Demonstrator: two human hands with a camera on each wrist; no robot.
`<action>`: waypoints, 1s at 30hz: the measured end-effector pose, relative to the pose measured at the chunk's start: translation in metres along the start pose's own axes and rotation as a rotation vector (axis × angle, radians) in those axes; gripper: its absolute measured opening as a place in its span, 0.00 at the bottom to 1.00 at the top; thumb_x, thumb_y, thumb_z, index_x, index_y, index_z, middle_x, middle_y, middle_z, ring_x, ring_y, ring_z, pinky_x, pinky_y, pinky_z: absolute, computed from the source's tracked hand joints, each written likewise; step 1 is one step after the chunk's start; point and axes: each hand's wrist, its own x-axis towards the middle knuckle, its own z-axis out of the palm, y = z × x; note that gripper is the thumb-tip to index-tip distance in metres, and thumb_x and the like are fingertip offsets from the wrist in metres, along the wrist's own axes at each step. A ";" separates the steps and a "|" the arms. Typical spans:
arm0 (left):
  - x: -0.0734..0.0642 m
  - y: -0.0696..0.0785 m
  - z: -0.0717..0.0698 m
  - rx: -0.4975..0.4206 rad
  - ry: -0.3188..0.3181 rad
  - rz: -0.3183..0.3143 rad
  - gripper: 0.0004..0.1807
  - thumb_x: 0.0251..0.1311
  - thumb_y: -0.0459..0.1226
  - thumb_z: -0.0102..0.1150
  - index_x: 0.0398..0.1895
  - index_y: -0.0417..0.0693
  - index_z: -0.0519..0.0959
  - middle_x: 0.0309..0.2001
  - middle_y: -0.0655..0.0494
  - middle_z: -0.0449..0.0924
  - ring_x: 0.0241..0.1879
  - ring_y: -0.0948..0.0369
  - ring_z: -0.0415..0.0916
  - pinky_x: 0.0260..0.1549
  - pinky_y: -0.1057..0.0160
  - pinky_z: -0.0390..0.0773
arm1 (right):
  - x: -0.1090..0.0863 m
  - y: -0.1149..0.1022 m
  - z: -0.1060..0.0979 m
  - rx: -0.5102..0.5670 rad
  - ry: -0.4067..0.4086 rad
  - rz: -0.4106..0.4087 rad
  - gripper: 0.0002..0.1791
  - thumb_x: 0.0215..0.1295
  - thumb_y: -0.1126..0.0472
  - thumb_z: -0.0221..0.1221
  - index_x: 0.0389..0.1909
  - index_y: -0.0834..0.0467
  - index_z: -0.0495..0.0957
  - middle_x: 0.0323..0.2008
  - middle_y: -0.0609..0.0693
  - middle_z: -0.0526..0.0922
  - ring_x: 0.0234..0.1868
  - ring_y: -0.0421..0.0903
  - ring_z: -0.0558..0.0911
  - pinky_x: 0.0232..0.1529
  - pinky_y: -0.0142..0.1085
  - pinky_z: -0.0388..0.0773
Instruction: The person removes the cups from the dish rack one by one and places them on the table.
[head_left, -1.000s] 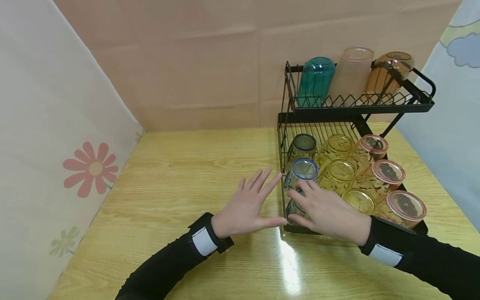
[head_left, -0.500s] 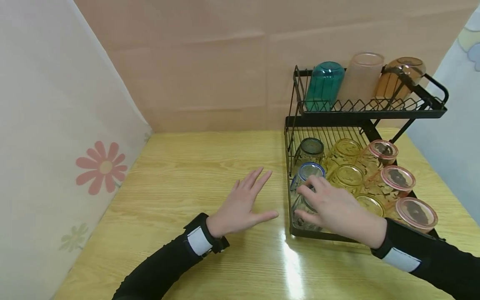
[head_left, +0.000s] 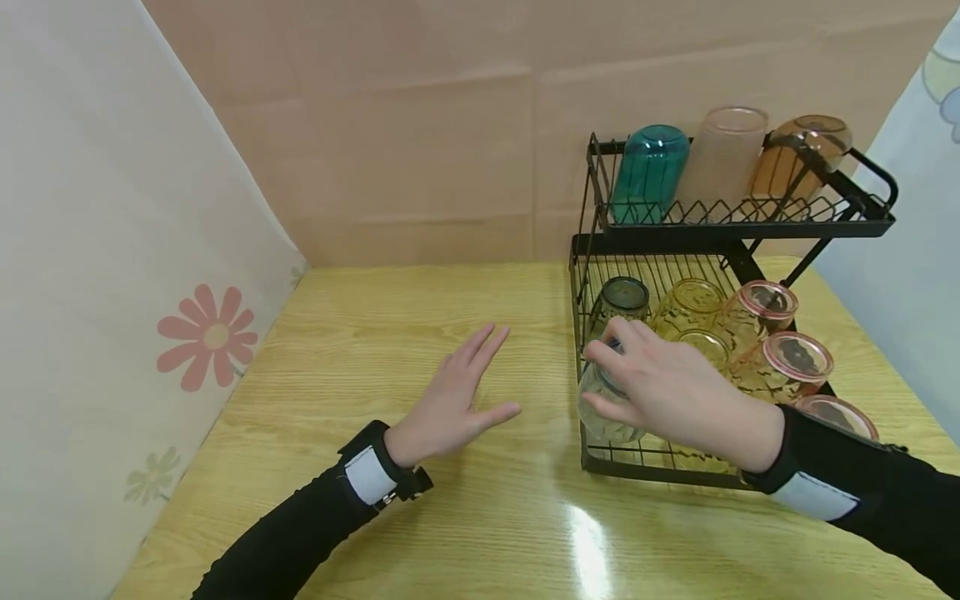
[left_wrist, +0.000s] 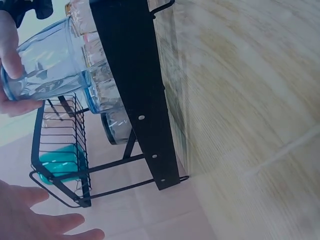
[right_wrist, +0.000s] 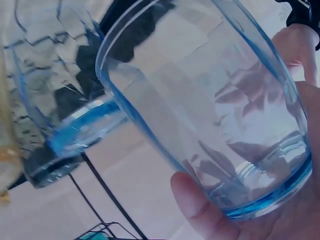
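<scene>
My right hand (head_left: 667,387) grips a clear, blue-tinted drinking glass (head_left: 606,415) by its base, the mouth pointing down. It is raised over the front left corner of the black two-tier rack (head_left: 660,475); the left wrist view shows the glass (left_wrist: 47,65) above the rack's side rail. Just behind it in the right wrist view is a blue-rimmed glass (right_wrist: 90,127), mostly hidden by my hand in the head view. My left hand (head_left: 450,408) hovers over the table left of the rack, fingers extended, thumb spread, holding nothing.
Upside-down glasses fill much of the lower tier: a dark one (head_left: 625,296), yellow ones (head_left: 693,300) and pink ones (head_left: 795,358). On the upper tier stand a teal glass (head_left: 652,175), a pale pink tumbler (head_left: 723,162) and an amber glass (head_left: 806,158).
My right hand has closed its grip on the front left glass and lifted it off the lower tier. Meanwhile my left hand has drawn away to the left of the rack.
</scene>
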 end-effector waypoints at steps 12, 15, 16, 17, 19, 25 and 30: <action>-0.011 -0.018 -0.018 -0.249 0.084 -0.045 0.36 0.64 0.55 0.41 0.71 0.62 0.40 0.71 0.59 0.40 0.68 0.60 0.38 0.60 0.49 0.45 | 0.031 -0.015 0.006 0.096 0.052 0.048 0.20 0.57 0.44 0.56 0.40 0.56 0.72 0.34 0.50 0.66 0.25 0.41 0.63 0.11 0.26 0.57; -0.014 -0.023 -0.024 -0.312 0.109 -0.079 0.35 0.65 0.54 0.40 0.71 0.60 0.41 0.71 0.59 0.40 0.68 0.60 0.38 0.60 0.48 0.44 | 0.040 -0.023 0.013 0.148 0.127 0.083 0.21 0.57 0.45 0.56 0.41 0.57 0.71 0.34 0.51 0.66 0.26 0.42 0.65 0.13 0.27 0.59; -0.014 -0.024 -0.026 -0.336 0.116 -0.094 0.35 0.65 0.55 0.39 0.71 0.61 0.41 0.71 0.60 0.40 0.68 0.60 0.38 0.60 0.48 0.44 | 0.043 -0.026 0.014 0.164 0.150 0.099 0.21 0.57 0.44 0.56 0.41 0.57 0.71 0.34 0.51 0.66 0.27 0.42 0.65 0.13 0.28 0.60; -0.014 -0.025 -0.028 -0.358 0.128 -0.109 0.35 0.65 0.55 0.38 0.71 0.60 0.41 0.71 0.59 0.40 0.68 0.59 0.39 0.60 0.47 0.45 | 0.047 -0.029 0.015 0.178 0.172 0.114 0.21 0.58 0.44 0.55 0.41 0.58 0.71 0.35 0.51 0.66 0.28 0.43 0.65 0.13 0.28 0.60; -0.013 -0.024 -0.032 -0.418 0.154 -0.146 0.35 0.65 0.57 0.36 0.71 0.58 0.42 0.70 0.58 0.41 0.67 0.57 0.41 0.59 0.45 0.48 | 0.056 -0.035 0.017 0.214 0.218 0.140 0.22 0.58 0.44 0.55 0.43 0.58 0.71 0.35 0.51 0.66 0.29 0.43 0.65 0.14 0.29 0.60; -0.004 -0.018 -0.042 -0.633 0.251 -0.264 0.44 0.57 0.67 0.33 0.71 0.55 0.44 0.68 0.51 0.46 0.65 0.52 0.47 0.56 0.41 0.50 | 0.083 -0.048 0.026 0.449 0.297 0.275 0.24 0.60 0.43 0.53 0.49 0.58 0.69 0.38 0.51 0.64 0.27 0.43 0.64 0.16 0.34 0.63; 0.001 -0.011 -0.041 -0.862 0.324 -0.374 0.40 0.57 0.67 0.32 0.70 0.63 0.45 0.68 0.52 0.46 0.65 0.51 0.47 0.54 0.38 0.52 | 0.101 -0.055 0.043 0.767 0.367 0.448 0.25 0.62 0.42 0.50 0.50 0.56 0.67 0.43 0.50 0.64 0.36 0.45 0.66 0.29 0.39 0.67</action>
